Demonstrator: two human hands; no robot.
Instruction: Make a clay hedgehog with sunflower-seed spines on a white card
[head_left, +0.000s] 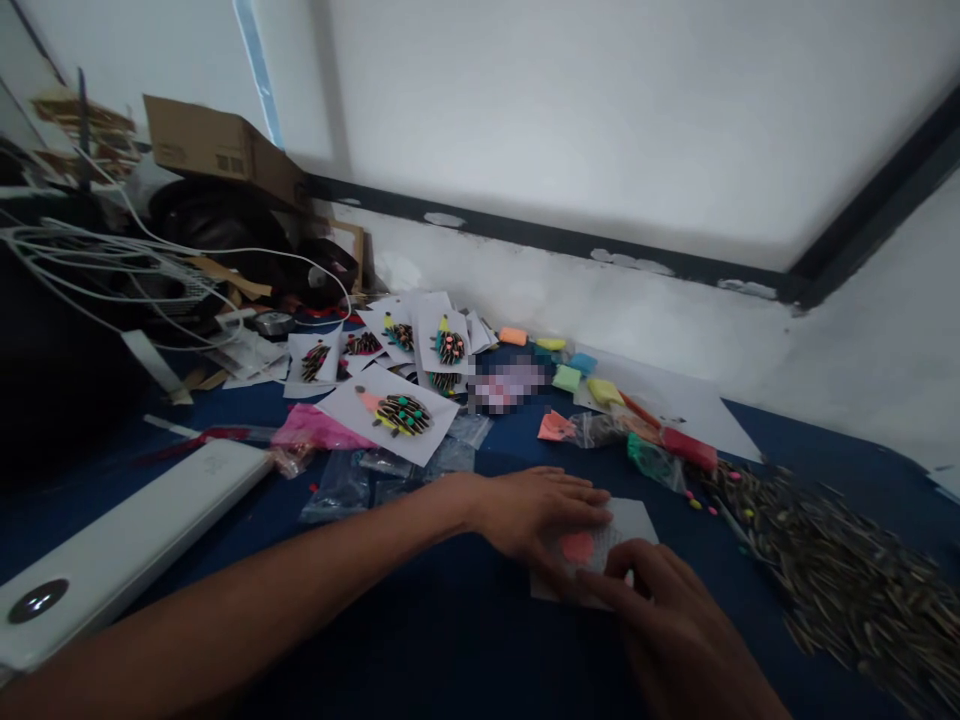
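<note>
My left hand lies flat on a small white paper card, its fingers stretched out and holding the card against the blue table. On the card is a flattened coral-pink patch of modelling clay, between my two hands. Over the card's lower right part, my right hand has its fingers curled in a pinch. A small pale tip shows by these fingers; what it belongs to I cannot make out. Faint lines seem to mark the card near the patch.
Striped seeds lie heaped at the right. Coloured clay packets are strewn behind the card. Finished hedgehog cards overlap at the back left, near plastic bags. A long white device and coiled cables occupy the left.
</note>
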